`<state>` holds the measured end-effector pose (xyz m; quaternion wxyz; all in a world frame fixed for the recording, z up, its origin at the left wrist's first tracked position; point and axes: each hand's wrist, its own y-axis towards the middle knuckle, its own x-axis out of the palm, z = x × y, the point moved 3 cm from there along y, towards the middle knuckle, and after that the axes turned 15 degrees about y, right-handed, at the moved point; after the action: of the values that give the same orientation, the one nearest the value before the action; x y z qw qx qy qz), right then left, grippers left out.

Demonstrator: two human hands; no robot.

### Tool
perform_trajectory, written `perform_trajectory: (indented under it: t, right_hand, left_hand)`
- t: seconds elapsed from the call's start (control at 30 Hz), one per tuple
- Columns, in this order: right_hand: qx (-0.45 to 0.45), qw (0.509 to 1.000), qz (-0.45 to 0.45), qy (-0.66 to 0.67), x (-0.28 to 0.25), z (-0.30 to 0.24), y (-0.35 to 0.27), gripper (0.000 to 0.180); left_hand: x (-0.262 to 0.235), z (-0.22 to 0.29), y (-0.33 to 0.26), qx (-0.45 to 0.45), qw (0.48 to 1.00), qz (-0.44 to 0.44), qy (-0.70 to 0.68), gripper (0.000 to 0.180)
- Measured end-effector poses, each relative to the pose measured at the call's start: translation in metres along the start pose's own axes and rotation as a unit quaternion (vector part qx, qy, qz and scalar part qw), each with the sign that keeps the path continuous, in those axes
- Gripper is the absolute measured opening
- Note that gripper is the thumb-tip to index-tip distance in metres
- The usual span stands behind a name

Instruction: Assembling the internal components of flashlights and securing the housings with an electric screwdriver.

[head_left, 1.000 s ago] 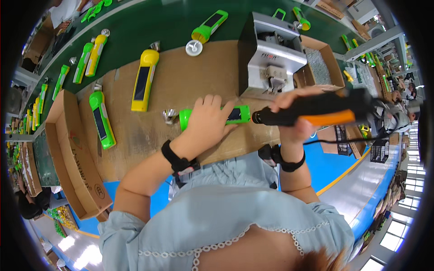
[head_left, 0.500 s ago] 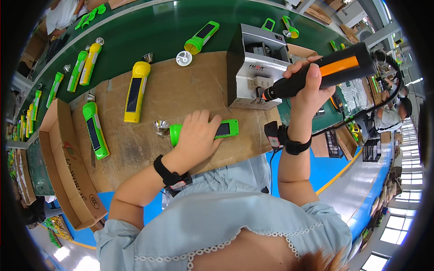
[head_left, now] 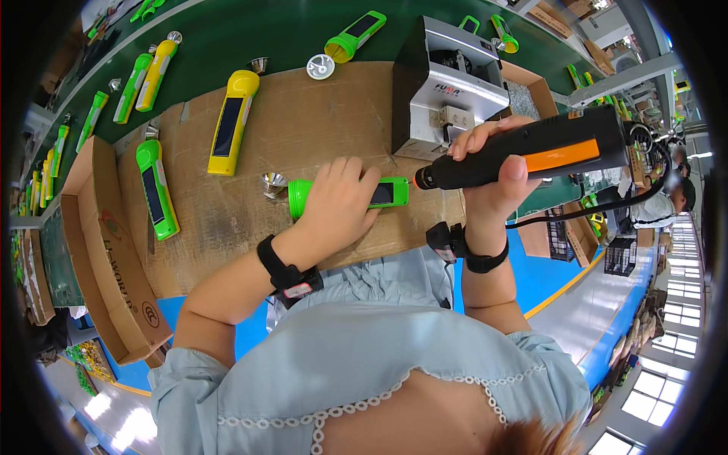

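A green flashlight body (head_left: 390, 192) with a dark solar panel lies flat on the cardboard sheet. My left hand (head_left: 339, 196) is wrapped over its middle and pins it down. In my right hand (head_left: 493, 178) is a black and orange electric screwdriver (head_left: 557, 155), held level. Its tip is at the narrow right end of the flashlight body; whether they touch I cannot tell. A silver reflector cup (head_left: 274, 184) sits by the wide left end. Behind the screwdriver stands a grey metal screw feeder machine (head_left: 447, 91).
Yellow (head_left: 231, 125) and green flashlight bodies (head_left: 157, 189) lie to the left, with reflectors. An open cardboard box (head_left: 114, 265) is at the left edge. Another flashlight body (head_left: 355, 36) lies at the back beside a white disc (head_left: 320, 67). A black cable (head_left: 591, 206) trails from the screwdriver.
My right hand has brought the screwdriver left and down, away from the front of the screw feeder to the end of the flashlight body. My left hand keeps its hold.
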<state>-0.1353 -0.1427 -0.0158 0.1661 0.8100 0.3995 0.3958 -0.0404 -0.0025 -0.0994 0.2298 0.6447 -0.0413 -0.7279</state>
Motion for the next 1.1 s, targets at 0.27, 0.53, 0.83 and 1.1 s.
perform_trajectory:
  t: [0.27,0.53,0.83,1.1]
  right_hand:
    - [-0.015,1.000,0.007,-0.004,0.000,0.005,0.004,0.041]
    - [0.036,0.998,-0.058,0.015,-0.011,0.043,0.004,0.039]
    - [0.048,0.997,-0.031,-0.057,-0.010,0.034,-0.004,0.041]
    - [-0.142,0.989,0.001,0.048,-0.009,-0.015,0.026,0.052]
  left_hand:
    - [0.001,-0.002,0.002,0.000,1.000,0.007,-0.003,0.039]
    - [-0.002,-0.009,0.005,0.001,1.000,-0.009,0.004,0.038]
    - [-0.001,-0.001,0.005,0.009,1.000,-0.013,-0.009,0.039]
    - [0.000,-0.007,0.006,0.018,0.998,-0.061,0.005,0.044]
